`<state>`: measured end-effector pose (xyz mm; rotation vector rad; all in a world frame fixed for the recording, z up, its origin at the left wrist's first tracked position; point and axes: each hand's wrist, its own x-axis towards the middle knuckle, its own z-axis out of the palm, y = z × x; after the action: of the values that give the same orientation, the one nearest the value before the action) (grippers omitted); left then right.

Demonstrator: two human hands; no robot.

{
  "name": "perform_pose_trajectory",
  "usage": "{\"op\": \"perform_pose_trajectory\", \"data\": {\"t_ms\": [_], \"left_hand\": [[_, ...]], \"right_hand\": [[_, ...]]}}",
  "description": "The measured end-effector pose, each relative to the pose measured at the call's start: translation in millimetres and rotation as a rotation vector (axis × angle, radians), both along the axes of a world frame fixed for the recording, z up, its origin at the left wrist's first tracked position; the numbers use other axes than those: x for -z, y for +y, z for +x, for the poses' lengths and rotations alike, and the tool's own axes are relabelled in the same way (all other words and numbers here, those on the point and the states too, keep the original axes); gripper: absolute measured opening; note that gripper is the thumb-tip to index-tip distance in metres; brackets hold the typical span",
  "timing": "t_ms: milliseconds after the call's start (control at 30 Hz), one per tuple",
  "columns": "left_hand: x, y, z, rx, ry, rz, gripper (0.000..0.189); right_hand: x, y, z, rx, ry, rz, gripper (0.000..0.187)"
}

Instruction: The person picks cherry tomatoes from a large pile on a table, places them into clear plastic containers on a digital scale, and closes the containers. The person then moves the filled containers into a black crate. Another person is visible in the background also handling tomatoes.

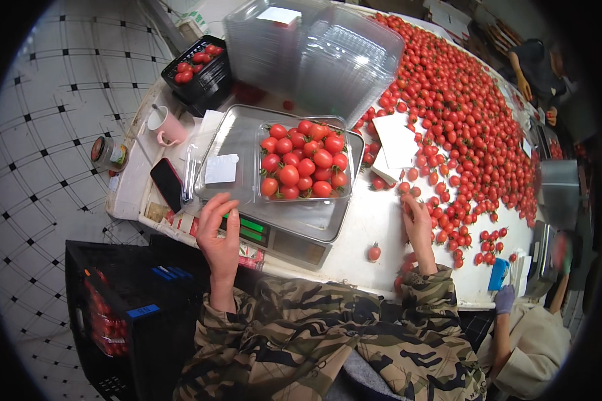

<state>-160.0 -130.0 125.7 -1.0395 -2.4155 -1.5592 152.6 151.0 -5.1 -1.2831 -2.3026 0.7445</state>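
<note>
A clear plastic clamshell box (pixel 257 184) lies unfolded on the metal pan (pixel 301 220) of a digital scale. Cherry tomatoes (pixel 305 165) with green calyxes fill its right half, and a white label (pixel 221 169) is on the lid half. My left hand (pixel 219 228) is raised at the pan's front edge, fingers apart and holding nothing, partly covering the scale's green-lit display (pixel 251 229). To the right of the scale, my right hand (pixel 419 225) reaches down among loose cherry tomatoes (pixel 441 188). Its fingertips are at one of them; whether they grip it is unclear.
Stacked clear clamshells (pixel 348 57) stand behind the scale, near a black basket (pixel 200 75) of tomatoes. A pink mug (pixel 166 126) and phone (pixel 167 184) lie left. White cards (pixel 395 140) sit by the large tomato heap (pixel 461 110). Co-workers are at right; a black crate (pixel 170 321) stands lower left.
</note>
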Motion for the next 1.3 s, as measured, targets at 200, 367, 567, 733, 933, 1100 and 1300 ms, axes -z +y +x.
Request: {"op": "perform_pose_trajectory", "data": {"t_ms": [200,367,567,733,933,1100,1300], "left_hand": [[12,-5,11,-0.039,-0.074,0.085,0.013],[11,-7,20,-0.025,-0.129,0.122,0.012],[15,-30,14,-0.106,-0.064,0.121,0.013],[35,-50,-1,-0.169,-0.112,0.244,0.014],[32,-54,-19,-0.244,-0.258,0.502,0.015],[26,-60,-26,-0.331,-0.392,0.744,0.019],[24,-79,-25,-0.405,-0.463,0.867,0.018]], "right_hand": [[-110,-16,-77,-0.148,0.459,-0.413,0.046],[-157,-23,-161,-0.443,0.422,-0.149,0.048],[-165,-29,-177,-0.470,0.426,-0.057,0.048],[-141,-39,-137,-0.359,0.521,-0.159,0.036],[-110,-46,-103,-0.145,0.826,-0.678,0.033],[-105,-50,-101,-0.108,0.839,-0.663,0.038],[-107,-60,-111,-0.249,0.751,-0.513,0.038]]}}
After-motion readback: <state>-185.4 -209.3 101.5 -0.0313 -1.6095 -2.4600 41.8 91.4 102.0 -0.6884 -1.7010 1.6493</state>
